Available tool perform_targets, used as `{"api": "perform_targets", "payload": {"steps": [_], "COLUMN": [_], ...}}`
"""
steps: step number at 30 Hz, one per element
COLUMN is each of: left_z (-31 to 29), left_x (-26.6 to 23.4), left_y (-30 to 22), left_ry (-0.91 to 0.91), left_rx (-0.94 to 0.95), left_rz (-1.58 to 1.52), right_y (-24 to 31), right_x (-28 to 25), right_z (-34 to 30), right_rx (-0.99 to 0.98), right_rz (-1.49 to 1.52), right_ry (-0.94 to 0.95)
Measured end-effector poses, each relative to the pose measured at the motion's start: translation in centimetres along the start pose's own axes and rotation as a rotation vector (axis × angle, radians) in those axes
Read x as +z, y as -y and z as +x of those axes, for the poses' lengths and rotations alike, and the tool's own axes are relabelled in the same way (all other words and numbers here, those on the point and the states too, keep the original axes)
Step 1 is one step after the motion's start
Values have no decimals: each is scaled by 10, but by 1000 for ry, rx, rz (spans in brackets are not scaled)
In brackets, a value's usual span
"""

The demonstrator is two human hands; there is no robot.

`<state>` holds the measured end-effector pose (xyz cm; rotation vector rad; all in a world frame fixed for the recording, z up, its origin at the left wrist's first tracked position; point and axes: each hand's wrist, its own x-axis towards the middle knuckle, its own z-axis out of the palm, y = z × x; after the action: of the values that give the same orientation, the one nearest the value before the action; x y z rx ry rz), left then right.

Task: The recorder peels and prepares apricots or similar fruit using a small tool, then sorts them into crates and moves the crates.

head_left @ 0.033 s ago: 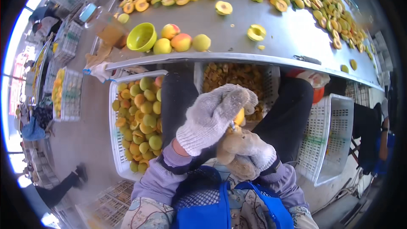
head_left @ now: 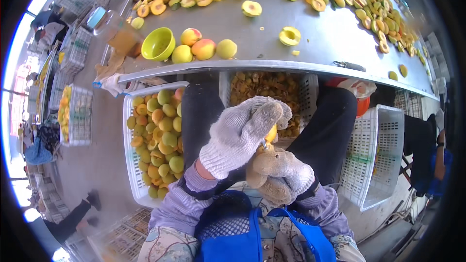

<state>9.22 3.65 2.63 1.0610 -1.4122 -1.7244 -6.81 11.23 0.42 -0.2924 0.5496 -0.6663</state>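
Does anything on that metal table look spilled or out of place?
Slightly: one cut fruit lies apart from the heaps of fruit, with a small yellow scrap near it, like a stray. Nothing looks badly spilled.

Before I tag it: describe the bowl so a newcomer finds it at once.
Start at the metal table. By its near edge, toward the left, the bowl sits just left of four whole fruits. Unlike those, it's hollow, wide-mouthed and bright yellow-green throughout.

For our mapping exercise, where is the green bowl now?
In the head view, the green bowl is at left on the metal table, by its near edge, just left of four whole fruits.
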Motion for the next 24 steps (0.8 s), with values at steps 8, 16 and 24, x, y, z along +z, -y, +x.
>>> {"api": "perform_targets", "payload": {"steps": [8, 16, 24], "left_z": [13, 13, 18], "left_x": [22, 27, 29], "left_y": [2, 12, 14], "left_ry": [-16, 35, 40], "left_rx": [265, -47, 227], "left_rz": [416, -205, 240], "right_y": [1, 9, -5], "right_x": [-24, -24, -38], "right_z": [-13, -10, -12], "right_rx": [-24, 76, -59], "right_rz": [198, -39, 258], "right_ry": [123, -6, 157]}}
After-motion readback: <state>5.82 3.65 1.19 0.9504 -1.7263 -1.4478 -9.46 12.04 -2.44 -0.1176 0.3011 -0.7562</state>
